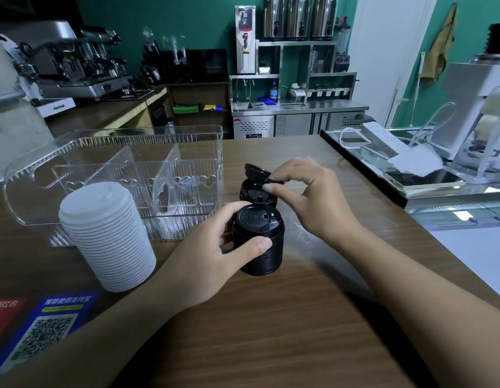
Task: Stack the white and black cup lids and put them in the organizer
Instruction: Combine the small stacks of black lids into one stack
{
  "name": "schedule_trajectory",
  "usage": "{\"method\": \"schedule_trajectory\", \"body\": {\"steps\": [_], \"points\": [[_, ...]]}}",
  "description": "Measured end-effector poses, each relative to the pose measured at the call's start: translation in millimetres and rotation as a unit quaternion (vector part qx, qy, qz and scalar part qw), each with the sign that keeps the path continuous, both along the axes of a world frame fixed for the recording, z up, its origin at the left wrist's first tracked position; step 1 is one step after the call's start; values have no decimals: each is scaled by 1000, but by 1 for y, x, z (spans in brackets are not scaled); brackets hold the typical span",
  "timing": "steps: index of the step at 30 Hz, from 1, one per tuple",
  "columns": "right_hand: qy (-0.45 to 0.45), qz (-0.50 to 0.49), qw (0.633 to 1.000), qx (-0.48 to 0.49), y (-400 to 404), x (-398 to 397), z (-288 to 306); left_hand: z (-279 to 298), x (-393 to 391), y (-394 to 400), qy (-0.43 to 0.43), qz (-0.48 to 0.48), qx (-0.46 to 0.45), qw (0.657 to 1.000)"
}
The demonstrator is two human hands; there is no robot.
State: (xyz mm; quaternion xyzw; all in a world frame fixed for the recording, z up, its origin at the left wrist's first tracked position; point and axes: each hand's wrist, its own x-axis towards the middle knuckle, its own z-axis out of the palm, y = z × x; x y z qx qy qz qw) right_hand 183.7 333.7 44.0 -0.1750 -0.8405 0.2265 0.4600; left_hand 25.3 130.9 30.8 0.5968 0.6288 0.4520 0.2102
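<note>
A tall stack of black lids [260,242] stands on the wooden counter, and my left hand [215,256] grips its side. Just behind it sits a shorter black stack [255,194]. My right hand [307,194] pinches a single black lid [257,171], tilted up above that shorter stack. A tall stack of white lids [109,236] stands to the left, untouched. The clear plastic organizer [187,152] with dividers stands behind the white stack and holds no lids.
Stickers with a QR code [44,331] lie at the near left. A black-edged glass ledge [363,169] with a power strip, cables and a phone borders the counter on the right. An espresso machine [75,63] stands far left.
</note>
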Motion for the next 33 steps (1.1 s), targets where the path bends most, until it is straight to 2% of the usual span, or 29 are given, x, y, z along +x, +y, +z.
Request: {"method": "schedule_trajectory", "body": {"steps": [3,8,13,17,22,27,33], "points": [[48,62,987,-138,-11,13,14,-1,-2,-1,20,8,7,1000],[126,157,936,-289,-29,21,35,5,-1,-2,-6,49,65,997],[117,246,886,-375,-41,17,37,10,-3,-3,-13,62,119,991],[87,280,876,-383,-47,18,36,9,-3,-3,10,53,162,985],[78,285,876,-382,-47,20,39,12,-4,-2,-10,42,202,978],[67,258,910,-317,-40,23,39,17,-6,-3,-33,24,188,981],[-13,254,941,-225,-35,29,38,13,-11,-2,-43,4,162,986]]}}
